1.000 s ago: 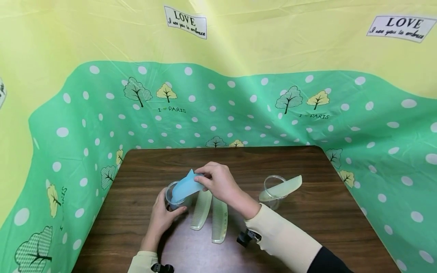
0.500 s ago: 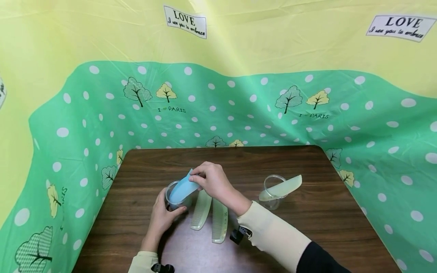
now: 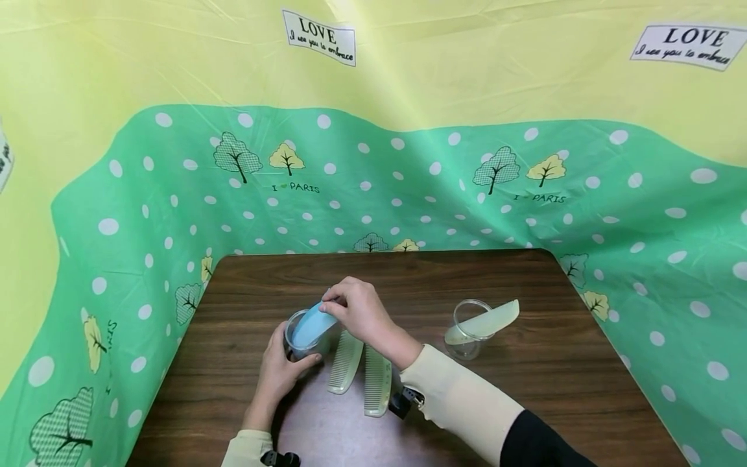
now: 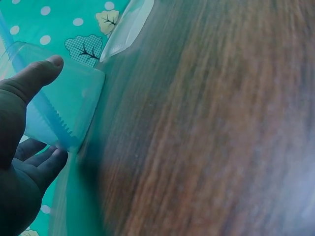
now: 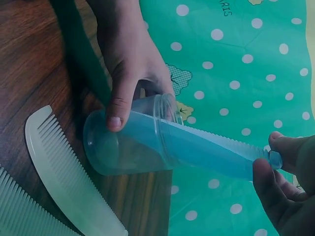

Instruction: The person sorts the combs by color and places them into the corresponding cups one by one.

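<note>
Blue comb (image 3: 312, 323) has sunk deeper into the clear plastic cup (image 3: 301, 340) than a second ago; right hand (image 3: 358, 312) lower too. Right hand pinches the comb's top end between fingertips, comb tilted, lower end inside the cup. Left hand (image 3: 280, 371) curled round the cup, thumb on its wall, cup standing on wooden table (image 3: 554, 370). Two pale green combs (image 3: 358, 366) lie flat just beside the cup. Well apart to the right, second clear cup (image 3: 467, 337) with a pale comb (image 3: 487, 322) leaning out.

Left hand (image 3: 279, 373): fingers curled around something, thumb on its near side.
Right hand (image 3: 362, 312): fingertips pinched together, forearm angled across.
</note>
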`<state>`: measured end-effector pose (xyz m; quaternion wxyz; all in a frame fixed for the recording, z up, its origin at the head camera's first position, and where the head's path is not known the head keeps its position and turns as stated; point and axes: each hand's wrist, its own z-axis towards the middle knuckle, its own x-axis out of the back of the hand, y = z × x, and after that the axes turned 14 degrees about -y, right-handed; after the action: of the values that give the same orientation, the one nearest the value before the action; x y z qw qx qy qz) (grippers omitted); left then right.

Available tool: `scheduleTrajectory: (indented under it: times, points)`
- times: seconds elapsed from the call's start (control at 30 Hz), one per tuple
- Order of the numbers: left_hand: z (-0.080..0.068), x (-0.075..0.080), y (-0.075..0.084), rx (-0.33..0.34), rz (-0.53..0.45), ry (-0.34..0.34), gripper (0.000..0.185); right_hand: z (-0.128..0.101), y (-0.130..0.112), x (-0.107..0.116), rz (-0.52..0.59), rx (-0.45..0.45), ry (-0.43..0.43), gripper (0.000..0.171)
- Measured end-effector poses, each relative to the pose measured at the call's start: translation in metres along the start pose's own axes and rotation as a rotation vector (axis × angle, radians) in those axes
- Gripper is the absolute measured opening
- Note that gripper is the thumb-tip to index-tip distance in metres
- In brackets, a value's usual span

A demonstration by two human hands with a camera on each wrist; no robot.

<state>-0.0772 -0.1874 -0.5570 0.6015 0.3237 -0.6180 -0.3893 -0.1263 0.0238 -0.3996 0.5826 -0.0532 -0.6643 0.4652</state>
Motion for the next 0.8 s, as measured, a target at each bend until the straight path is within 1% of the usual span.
scheduleTrajectory:
  times: [0.17,0.37,0.57,0.8]
  points:
    - [0.0,0.001,0.0,-0.001,-0.004,0.003,0.098,0.003,0.0,-0.003,-0.013,-0.017,0.004,0.012]
    - [0.0,0.001,-0.001,0.018,0.007,-0.011,0.098,0.003,0.0,-0.003,-0.03,-0.028,0.01,0.013]
    - [0.0,0.002,0.0,0.007,-0.014,-0.014,0.098,-0.001,0.003,0.0,-0.022,-0.028,0.014,0.022]
    - [0.001,0.001,-0.002,-0.01,-0.032,-0.012,0.099,-0.009,0.008,0.006,-0.019,-0.016,-0.013,0.032]
